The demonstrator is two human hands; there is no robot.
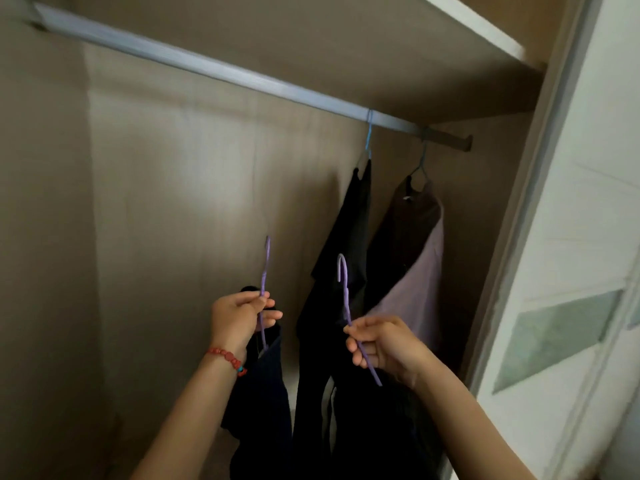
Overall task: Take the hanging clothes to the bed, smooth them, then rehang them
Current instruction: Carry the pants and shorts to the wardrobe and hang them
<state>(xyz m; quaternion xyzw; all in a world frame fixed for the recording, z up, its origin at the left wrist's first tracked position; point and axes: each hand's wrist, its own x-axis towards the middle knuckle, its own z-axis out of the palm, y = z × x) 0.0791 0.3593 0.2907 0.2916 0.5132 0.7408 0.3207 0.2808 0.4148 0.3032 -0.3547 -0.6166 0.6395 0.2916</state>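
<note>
Inside a wardrobe, my left hand (239, 315) grips the neck of a purple hanger (266, 261) that carries a dark garment (263, 393). My right hand (381, 344) grips a second purple hanger (344, 282), with dark clothing (374, 431) hanging below it. Both hooks are well below the grey rail (207, 69) and off it. Two blue hangers remain on the rail at the right: one (369, 140) with a black garment (349, 244), the other (421, 164) with a dark brown and lilac garment (415, 268).
The wardrobe's beige back wall (173, 202) is bare to the left of the clothes. A shelf (478, 26) runs above the rail. A white sliding door frame (540, 202) stands close at the right.
</note>
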